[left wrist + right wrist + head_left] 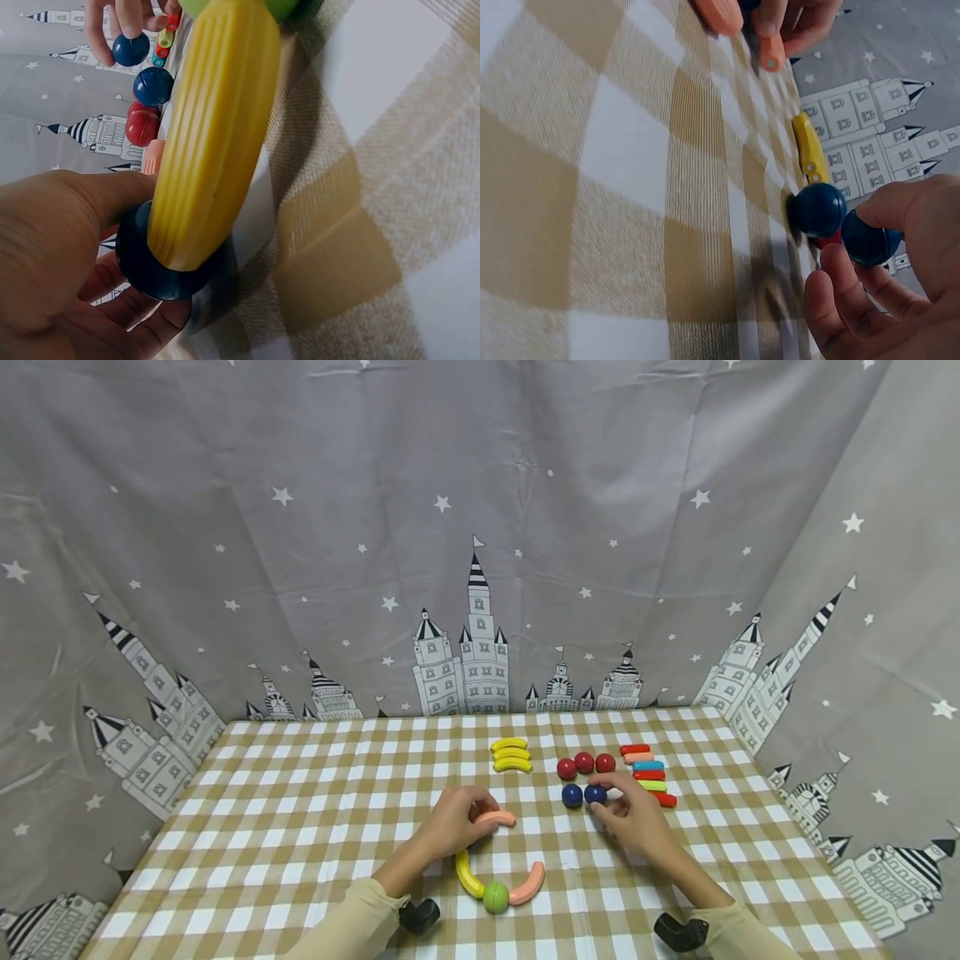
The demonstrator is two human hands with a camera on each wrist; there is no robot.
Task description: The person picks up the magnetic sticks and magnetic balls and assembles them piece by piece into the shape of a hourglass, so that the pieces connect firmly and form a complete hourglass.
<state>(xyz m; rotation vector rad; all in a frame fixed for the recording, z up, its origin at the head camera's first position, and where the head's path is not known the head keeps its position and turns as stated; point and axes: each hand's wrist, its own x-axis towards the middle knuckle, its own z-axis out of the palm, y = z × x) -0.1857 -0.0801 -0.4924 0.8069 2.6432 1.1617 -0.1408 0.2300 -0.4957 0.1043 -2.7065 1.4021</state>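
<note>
My left hand (452,820) curls round a dark blue ball (133,259), which the hand hides in the head view. That ball lies against the end of a curved yellow piece (468,875). By the thumb tip is a curved orange piece (501,817). A green ball (496,897) and another orange piece (527,883) continue the arc below. My right hand (632,814) pinches a second dark blue ball (596,794) between thumb and fingers. Beside it rests one more blue ball (572,795).
Behind the blue balls sit three red balls (584,762). To their right lies a column of several coloured short pieces (648,775). Three curved yellow pieces (512,756) are stacked in a row at the back. A checked cloth (300,827) covers the table, with a grey curtain (337,527) behind.
</note>
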